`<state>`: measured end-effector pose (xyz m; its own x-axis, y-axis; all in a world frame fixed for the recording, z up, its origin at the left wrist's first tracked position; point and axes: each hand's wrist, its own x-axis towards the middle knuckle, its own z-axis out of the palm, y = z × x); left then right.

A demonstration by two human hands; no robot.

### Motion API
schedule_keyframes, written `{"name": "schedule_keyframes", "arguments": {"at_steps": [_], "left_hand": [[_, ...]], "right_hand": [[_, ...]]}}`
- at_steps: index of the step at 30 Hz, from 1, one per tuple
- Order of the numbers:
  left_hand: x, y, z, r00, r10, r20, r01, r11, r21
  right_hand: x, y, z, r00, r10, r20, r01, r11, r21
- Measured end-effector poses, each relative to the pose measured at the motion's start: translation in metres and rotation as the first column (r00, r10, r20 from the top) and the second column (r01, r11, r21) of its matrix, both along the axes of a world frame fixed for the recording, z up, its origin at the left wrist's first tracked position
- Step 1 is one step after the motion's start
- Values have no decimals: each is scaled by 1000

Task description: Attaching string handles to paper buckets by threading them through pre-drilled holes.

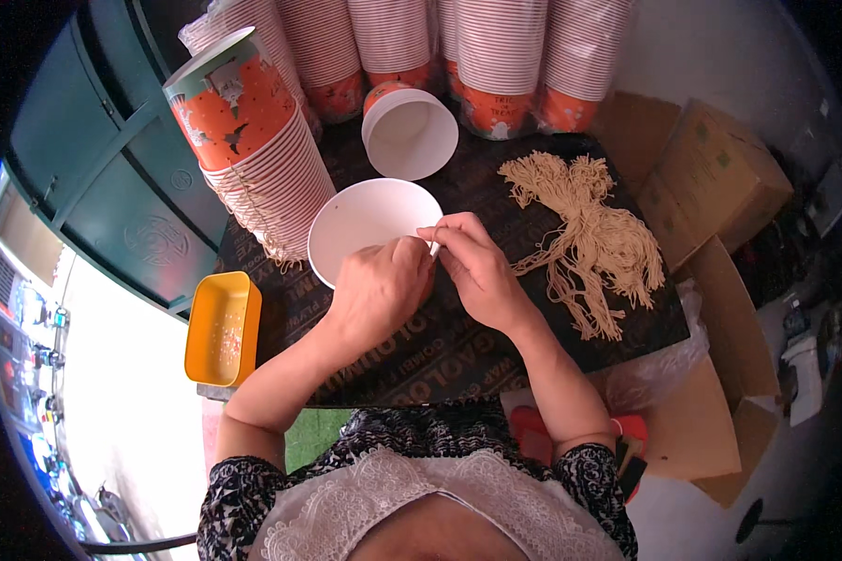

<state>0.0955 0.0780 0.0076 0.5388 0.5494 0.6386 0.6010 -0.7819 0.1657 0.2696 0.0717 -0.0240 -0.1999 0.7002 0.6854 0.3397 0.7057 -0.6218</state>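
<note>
A paper bucket (360, 224) lies tilted in front of me, its white inside facing up. My left hand (384, 285) is closed at its near right rim, fingers curled round the edge. Against the same rim my right hand (477, 271) makes a pinch, thumb and forefinger meeting beside the left fingers. Whatever small thing sits in that pinch is hidden. To the right of my right hand lies a bundle of beige cords (599, 238). On the left leans a tall stack of orange-printed buckets (267, 178), with cords hanging down its side.
Another bucket (412, 136) rests on its side farther back. Plastic-wrapped bucket stacks (500, 56) line the far edge of the dark table (477, 365). A yellow tray (223, 327) with small bits stands at the left corner. Cardboard boxes (720, 178) are at the right.
</note>
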Motion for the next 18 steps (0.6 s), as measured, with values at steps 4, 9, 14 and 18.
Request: {"name": "schedule_keyframes", "arguments": {"at_steps": [4, 9, 14, 18], "left_hand": [[-2, 3, -3, 999, -51, 0, 50, 997, 55], [-4, 4, -3, 998, -47, 49, 49, 998, -40], [-6, 3, 2, 984, -15, 178, 58, 970, -238], [-8, 6, 5, 974, -37, 225, 105, 950, -295]], "right_hand": [[0, 1, -3, 995, 57, -77, -63, 995, -77], [0, 2, -5, 994, 41, -104, -49, 996, -74], [-2, -2, -7, 994, 13, -110, -24, 994, -103], [-4, -7, -6, 995, -32, -96, 27, 998, -55]]}}
